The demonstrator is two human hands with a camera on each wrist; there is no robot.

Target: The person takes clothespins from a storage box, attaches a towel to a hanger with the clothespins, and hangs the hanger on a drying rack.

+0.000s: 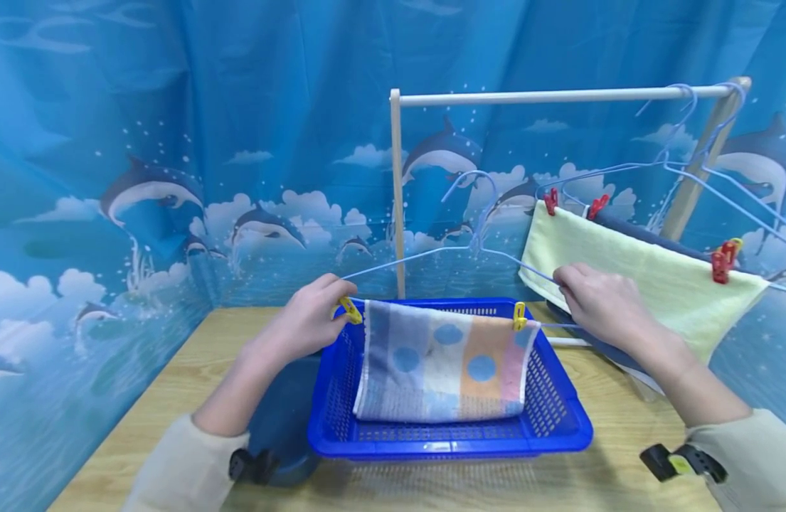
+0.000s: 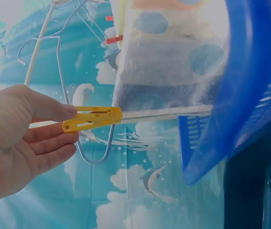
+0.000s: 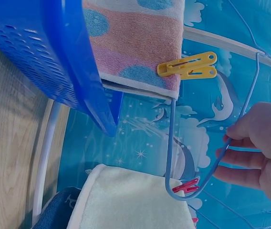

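Note:
A multicoloured towel [image 1: 444, 370] with blue dots hangs folded over the lower bar of a light-blue wire hanger [image 1: 475, 243], above and partly inside the blue basket [image 1: 450, 448]. My left hand [image 1: 312, 316] pinches a yellow clothespin [image 2: 92, 118] between thumb and fingers at the towel's left top corner. On the right side of the hanger, my right hand [image 1: 600, 302] grips the wire with thumb and curled fingers. Near the towel's right top corner, a second yellow clothespin [image 3: 188, 66] clamps the cloth to the bar.
Behind on the right stands a drying rack [image 1: 527, 97]. From it hang a pale yellow towel [image 1: 629, 263] with red clothespins [image 1: 720, 267] and a dark blue cloth [image 1: 649, 238]. A dark blue tub [image 1: 287, 419] sits left of the basket on the wooden table [image 1: 194, 384].

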